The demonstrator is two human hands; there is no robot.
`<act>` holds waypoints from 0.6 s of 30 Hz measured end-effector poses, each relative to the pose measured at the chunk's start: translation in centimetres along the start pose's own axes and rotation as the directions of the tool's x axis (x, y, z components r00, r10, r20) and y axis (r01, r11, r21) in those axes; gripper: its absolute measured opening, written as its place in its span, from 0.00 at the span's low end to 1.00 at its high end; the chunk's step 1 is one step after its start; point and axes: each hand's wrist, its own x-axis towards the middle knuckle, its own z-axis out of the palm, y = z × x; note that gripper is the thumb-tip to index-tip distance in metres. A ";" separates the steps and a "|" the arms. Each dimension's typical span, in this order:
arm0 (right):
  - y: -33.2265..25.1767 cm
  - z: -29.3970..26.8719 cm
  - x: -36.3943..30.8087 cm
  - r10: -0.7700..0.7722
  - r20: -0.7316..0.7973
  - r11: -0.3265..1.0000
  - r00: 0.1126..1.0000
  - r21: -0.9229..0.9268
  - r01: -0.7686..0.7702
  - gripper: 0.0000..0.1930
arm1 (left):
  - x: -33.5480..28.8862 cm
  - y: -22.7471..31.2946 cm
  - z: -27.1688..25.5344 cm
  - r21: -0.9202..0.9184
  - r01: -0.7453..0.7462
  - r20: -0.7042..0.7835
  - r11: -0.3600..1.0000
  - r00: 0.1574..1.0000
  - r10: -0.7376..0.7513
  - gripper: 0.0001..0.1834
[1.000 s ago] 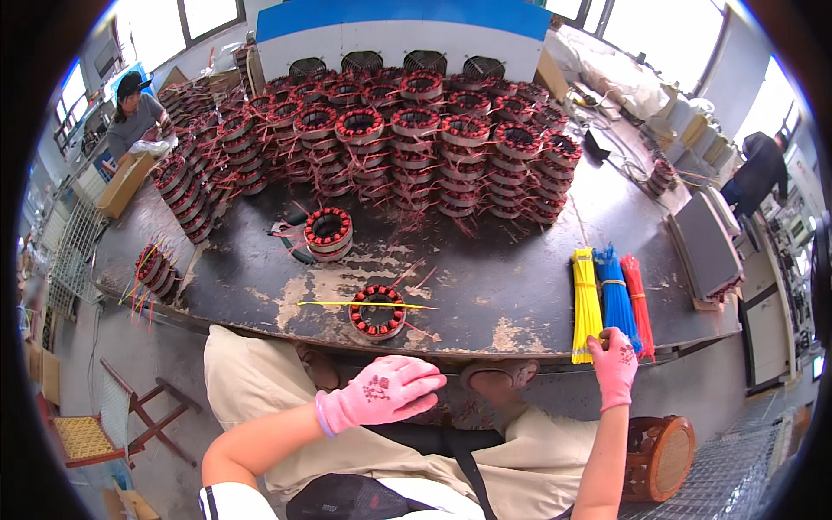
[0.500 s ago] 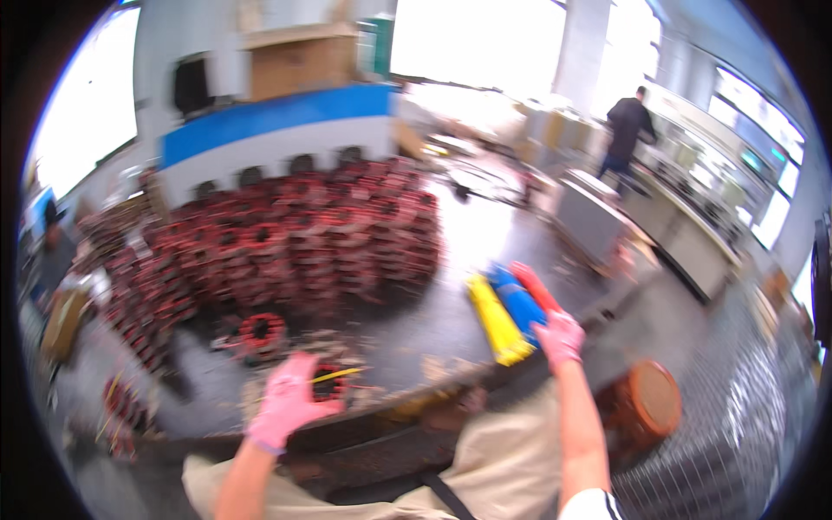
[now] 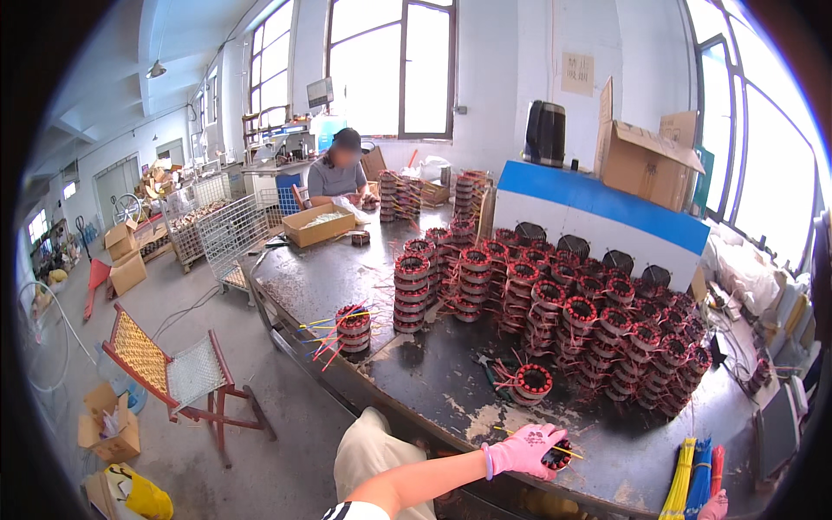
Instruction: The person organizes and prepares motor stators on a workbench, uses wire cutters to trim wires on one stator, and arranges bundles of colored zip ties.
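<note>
Head view. Risk first: our left hand (image 3: 527, 449) lies across the yellow wire (image 3: 569, 451), so a sideways drag could pull it off the wound ring (image 3: 563, 462) it spans. Ring sits close to the table's (image 3: 641, 451) front edge; a push towards us could send it over. Near the front right corner, the yellow bundle (image 3: 679, 477), blue bundle (image 3: 698, 477) and red bundle (image 3: 718, 468) lie side by side; a careless tug on one could spread its neighbour.

Versus the grip: ring is partly under our left fingers, its right part showing, wire poking out both sides of the hand. Fingers are bent over it; whether they're closed on ring or wire, we can't tell. Our right hand (image 3: 714, 505) is at the red bundle's near end, cut by the frame; can't tell if it's pinching anything.
</note>
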 end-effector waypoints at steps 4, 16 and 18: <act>-3.1 -0.8 -2.8 -0.046 0.038 0.994 0.998 0.104 0.042 0.14 | 0.5 -0.3 0.7 0.056 0.010 0.066 0.998 0.998 -0.013 0.55; -2.7 -14.1 -10.7 -0.065 -0.073 0.929 0.995 0.360 0.087 0.16 | -0.6 -0.5 0.1 0.005 -0.024 0.008 1.000 1.000 0.024 0.56; -2.2 -16.1 -12.8 -0.039 -0.023 0.928 0.999 0.369 0.044 0.17 | -0.2 0.0 -1.0 -0.017 -0.059 0.045 0.998 0.997 0.060 0.55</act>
